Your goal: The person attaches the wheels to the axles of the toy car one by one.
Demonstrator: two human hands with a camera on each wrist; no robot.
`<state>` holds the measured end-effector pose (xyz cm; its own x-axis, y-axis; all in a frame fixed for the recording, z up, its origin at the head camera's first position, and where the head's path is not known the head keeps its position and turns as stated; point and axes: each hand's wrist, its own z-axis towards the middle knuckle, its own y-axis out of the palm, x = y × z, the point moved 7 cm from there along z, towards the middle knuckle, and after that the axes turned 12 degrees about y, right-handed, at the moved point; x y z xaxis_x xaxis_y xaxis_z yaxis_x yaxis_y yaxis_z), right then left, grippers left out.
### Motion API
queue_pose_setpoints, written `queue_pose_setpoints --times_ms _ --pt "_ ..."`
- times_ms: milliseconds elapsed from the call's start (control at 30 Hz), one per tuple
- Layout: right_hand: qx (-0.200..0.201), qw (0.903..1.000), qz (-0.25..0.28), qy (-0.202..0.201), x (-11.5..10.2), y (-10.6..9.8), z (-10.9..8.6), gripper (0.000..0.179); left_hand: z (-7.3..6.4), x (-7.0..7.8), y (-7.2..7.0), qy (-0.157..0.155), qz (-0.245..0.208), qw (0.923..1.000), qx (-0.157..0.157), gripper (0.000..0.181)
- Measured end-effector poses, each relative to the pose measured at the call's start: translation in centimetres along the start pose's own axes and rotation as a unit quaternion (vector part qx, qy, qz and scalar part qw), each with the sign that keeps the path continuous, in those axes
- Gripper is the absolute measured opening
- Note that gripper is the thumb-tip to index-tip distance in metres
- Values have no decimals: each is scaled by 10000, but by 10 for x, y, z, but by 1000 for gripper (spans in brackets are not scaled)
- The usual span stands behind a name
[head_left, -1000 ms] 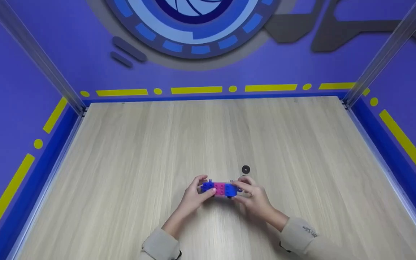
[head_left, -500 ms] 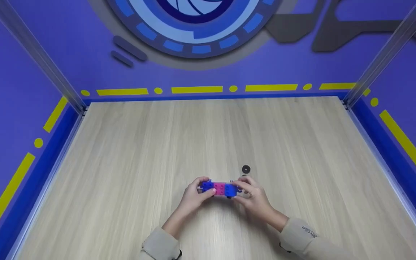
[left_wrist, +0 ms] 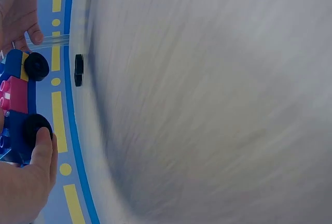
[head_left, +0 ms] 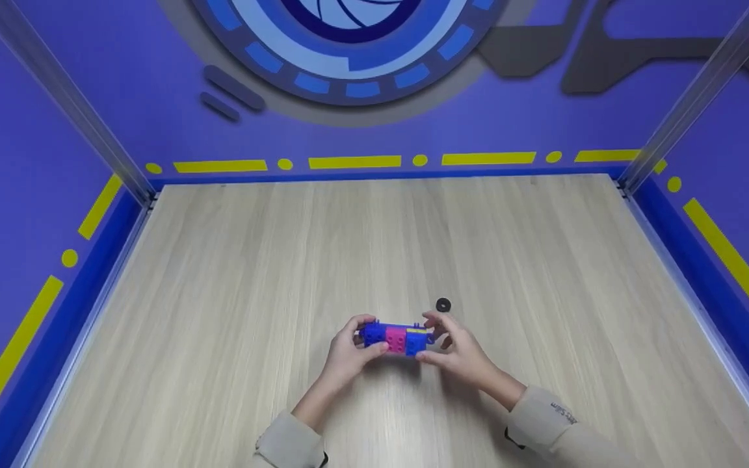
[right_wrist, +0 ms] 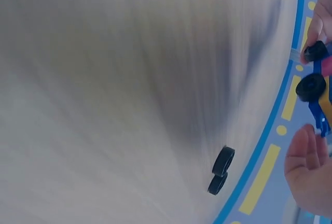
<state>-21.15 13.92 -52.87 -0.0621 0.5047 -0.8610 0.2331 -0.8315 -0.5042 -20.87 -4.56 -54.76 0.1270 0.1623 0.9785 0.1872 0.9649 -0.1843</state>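
Both hands hold a toy car of blue and pink building bricks (head_left: 396,340) just above the table. My left hand (head_left: 346,356) grips its left end, thumb on the near side. In the left wrist view, a fingertip of that hand presses a black wheel (left_wrist: 32,125); another wheel (left_wrist: 37,66) sits further along. My right hand (head_left: 469,357) is at the right end, thumb against the lower corner and forefinger lifted off. In the right wrist view, its fingertips meet a blue part (right_wrist: 320,120) sticking out from the end. The car's underside is hidden.
Two black tyres lie on the table beyond the right hand, a larger-looking tyre (right_wrist: 223,162) beside another tyre (right_wrist: 217,184) in the right wrist view. The wooden table (head_left: 322,247) is enclosed by blue walls (head_left: 374,140) at the back and sides.
The car has tipped, so its studded top faces nearer and a yellow strip shows at its right end. The right forefinger has lifted, and that hand has shifted slightly right.
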Motion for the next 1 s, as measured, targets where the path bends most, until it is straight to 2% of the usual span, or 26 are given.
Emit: queue_pose_setpoints --times_ms 33,233,500,800,1000 --pt "-95 9999 35 79 1 0 1 64 0 -3 1 24 -14 10000 -24 58" --pt "-523 9978 237 328 6 1 3 53 1 2 3 97 -260 9994 -187 54" --pt "-730 9964 260 356 7 3 2 49 0 3 6 116 -387 9988 -262 53" --pt "-487 9982 320 141 5 4 0 46 1 5 8 238 -591 9978 -197 48" --pt "-183 9990 386 159 3 5 -2 44 3 7 8 404 -490 9979 -88 48"
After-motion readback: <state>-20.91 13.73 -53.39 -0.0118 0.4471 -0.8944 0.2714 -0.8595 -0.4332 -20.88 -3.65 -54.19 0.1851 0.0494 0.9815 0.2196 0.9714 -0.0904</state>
